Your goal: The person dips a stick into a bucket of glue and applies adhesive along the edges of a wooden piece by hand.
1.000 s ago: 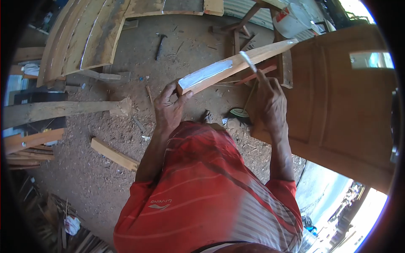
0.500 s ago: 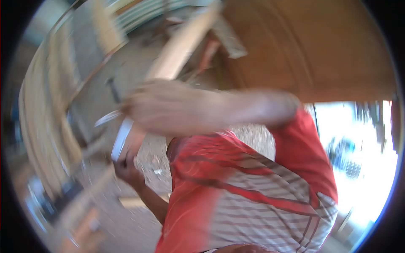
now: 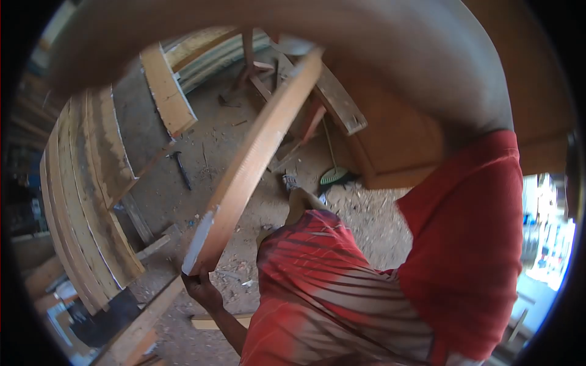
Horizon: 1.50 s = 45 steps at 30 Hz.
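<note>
A long wooden plank [image 3: 253,149] runs diagonally from the upper middle down to the lower left. At its lower end, a whitish patch [image 3: 200,241] covers one narrow face. My left hand [image 3: 204,293] is closed round that lower end, from underneath. My right arm is raised across the top of the view. My right hand [image 3: 79,64] is a blur at the upper left, away from the plank; its fingers and anything in them cannot be made out.
Several long boards [image 3: 91,201] lie stacked at the left. A hammer [image 3: 180,171] rests on the dirt floor. A brown wooden panel [image 3: 397,146] stands at the right, with a green rake-like head [image 3: 334,175] near it. Another board [image 3: 339,97] leans behind the plank.
My right hand has left the plank near its whitish end and swung up to the upper left. My left hand still holds the lower end, slightly lower in view.
</note>
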Each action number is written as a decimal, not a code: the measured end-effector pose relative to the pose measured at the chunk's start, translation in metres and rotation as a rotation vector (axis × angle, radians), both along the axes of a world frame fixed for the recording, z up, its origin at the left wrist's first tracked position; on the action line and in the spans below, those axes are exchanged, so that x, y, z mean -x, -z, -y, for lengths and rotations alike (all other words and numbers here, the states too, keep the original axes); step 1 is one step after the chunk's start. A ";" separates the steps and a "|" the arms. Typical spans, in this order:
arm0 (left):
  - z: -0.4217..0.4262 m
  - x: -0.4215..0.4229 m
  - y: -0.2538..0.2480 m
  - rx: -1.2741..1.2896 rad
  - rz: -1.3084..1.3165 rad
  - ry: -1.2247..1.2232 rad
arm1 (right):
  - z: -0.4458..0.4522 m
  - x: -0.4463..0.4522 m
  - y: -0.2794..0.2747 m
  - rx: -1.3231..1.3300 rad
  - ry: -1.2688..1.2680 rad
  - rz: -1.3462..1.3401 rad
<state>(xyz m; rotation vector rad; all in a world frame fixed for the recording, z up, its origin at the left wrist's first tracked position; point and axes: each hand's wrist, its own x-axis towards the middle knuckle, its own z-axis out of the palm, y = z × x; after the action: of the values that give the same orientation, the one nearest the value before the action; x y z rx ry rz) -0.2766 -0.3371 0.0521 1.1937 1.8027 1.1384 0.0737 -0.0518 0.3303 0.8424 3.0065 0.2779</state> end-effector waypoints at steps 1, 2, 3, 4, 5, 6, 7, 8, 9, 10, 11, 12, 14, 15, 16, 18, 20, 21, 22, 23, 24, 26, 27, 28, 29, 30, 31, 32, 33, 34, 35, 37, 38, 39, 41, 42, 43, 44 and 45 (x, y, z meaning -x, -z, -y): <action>0.012 -0.004 -0.002 0.005 0.059 -0.030 | -0.021 -0.027 -0.005 -0.014 0.071 0.079; 0.010 -0.005 -0.002 0.003 0.108 -0.059 | -0.051 -0.057 -0.008 -0.044 0.146 0.150; 0.011 -0.002 -0.001 0.036 0.076 -0.079 | -0.084 -0.090 -0.009 -0.083 0.225 0.222; 0.016 -0.007 -0.003 0.065 0.075 -0.123 | -0.119 -0.123 -0.006 -0.112 0.301 0.290; 0.015 -0.013 -0.010 0.093 0.072 -0.158 | -0.154 -0.154 -0.004 -0.134 0.366 0.347; 0.016 -0.019 -0.015 0.124 0.067 -0.188 | -0.191 -0.193 0.004 -0.154 0.447 0.399; 0.016 -0.022 -0.014 0.114 0.003 -0.223 | -0.220 -0.223 0.012 -0.152 0.520 0.415; 0.015 -0.025 -0.019 0.136 -0.011 -0.249 | -0.242 -0.251 0.026 -0.135 0.589 0.404; 0.015 -0.028 -0.022 0.162 -0.021 -0.274 | -0.247 -0.262 0.039 -0.081 0.661 0.370; 0.014 -0.033 -0.028 0.192 -0.031 -0.297 | -0.252 -0.273 0.051 -0.031 0.733 0.334; 0.013 -0.036 -0.036 0.273 -0.079 -0.318 | -0.251 -0.271 0.068 -0.019 0.734 0.308; 0.015 -0.034 -0.036 0.262 -0.056 -0.318 | -0.257 -0.269 0.087 -0.004 0.740 0.281; 0.021 -0.029 -0.036 0.252 -0.011 -0.309 | -0.285 -0.271 0.139 0.106 0.665 0.444; 0.019 -0.034 -0.038 0.165 0.082 -0.308 | -0.301 -0.280 0.176 0.098 0.622 0.387; 0.014 -0.037 -0.044 0.177 0.116 -0.334 | -0.304 -0.270 0.184 0.092 0.576 0.330; 0.011 -0.038 -0.060 0.196 0.176 -0.404 | -0.315 -0.270 0.216 0.104 0.671 0.327; 0.013 -0.039 -0.067 0.255 0.040 -0.344 | -0.344 -0.299 0.283 0.024 0.637 0.353; 0.013 -0.040 -0.071 0.291 0.012 -0.347 | -0.336 -0.307 0.288 0.053 0.577 0.297; 0.017 -0.041 -0.076 0.327 -0.015 -0.361 | -0.329 -0.319 0.292 0.030 0.505 0.299; 0.025 -0.038 -0.073 0.337 -0.033 -0.365 | -0.325 -0.325 0.293 0.003 0.422 0.295; 0.029 -0.039 -0.074 0.343 -0.051 -0.375 | -0.322 -0.317 0.279 0.145 0.511 0.373; 0.028 -0.045 -0.079 0.264 -0.057 -0.325 | -0.309 -0.301 0.247 0.233 0.524 0.422; 0.026 -0.048 -0.084 0.258 -0.050 -0.336 | -0.305 -0.294 0.236 0.297 0.542 0.500; 0.022 -0.051 -0.088 0.249 -0.039 -0.337 | -0.303 -0.295 0.237 0.272 0.491 0.448; 0.017 -0.054 -0.090 0.238 -0.025 -0.334 | -0.304 -0.304 0.242 0.246 0.444 0.398; 0.015 -0.058 -0.093 0.237 -0.021 -0.332 | -0.309 -0.309 0.244 0.221 0.395 0.348; 0.013 -0.060 -0.097 0.235 -0.018 -0.329 | -0.324 -0.310 0.243 0.303 0.288 0.396; 0.018 -0.066 -0.096 0.235 -0.016 -0.324 | -0.344 -0.312 0.247 0.386 0.180 0.445; 0.020 -0.065 -0.096 0.274 -0.060 -0.322 | -0.369 -0.311 0.249 0.470 0.081 0.492; 0.024 -0.066 -0.097 0.239 -0.027 -0.348 | -0.389 -0.316 0.249 0.559 -0.002 0.540; 0.029 -0.065 -0.096 0.208 0.013 -0.352 | -0.390 -0.320 0.234 0.592 0.069 0.553; 0.028 -0.061 -0.088 0.180 0.047 -0.327 | -0.337 -0.317 0.175 0.618 0.522 0.382; 0.029 -0.062 -0.085 0.178 0.036 -0.312 | -0.311 -0.318 0.147 0.644 0.690 0.263; 0.034 -0.063 -0.082 0.172 0.024 -0.304 | -0.301 -0.327 0.132 0.655 0.769 0.161; 0.038 -0.056 -0.074 0.156 0.019 -0.306 | -0.276 -0.345 0.116 0.668 0.827 -0.039; 0.040 -0.054 -0.070 0.152 0.029 -0.313 | -0.265 -0.357 0.113 0.667 0.834 -0.127; 0.041 -0.051 -0.066 0.149 0.038 -0.325 | -0.255 -0.365 0.111 0.665 0.831 -0.214; 0.043 -0.046 -0.061 0.153 0.041 -0.306 | -0.247 -0.373 0.112 0.668 0.839 -0.287; 0.041 -0.043 -0.061 0.160 0.041 -0.290 | -0.238 -0.383 0.117 0.675 0.842 -0.360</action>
<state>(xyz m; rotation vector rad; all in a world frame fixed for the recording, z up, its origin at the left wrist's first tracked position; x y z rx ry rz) -0.2338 -0.3778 0.1127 0.8303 2.0399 1.1416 0.4569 0.1862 0.2137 2.0070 2.3524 -0.8987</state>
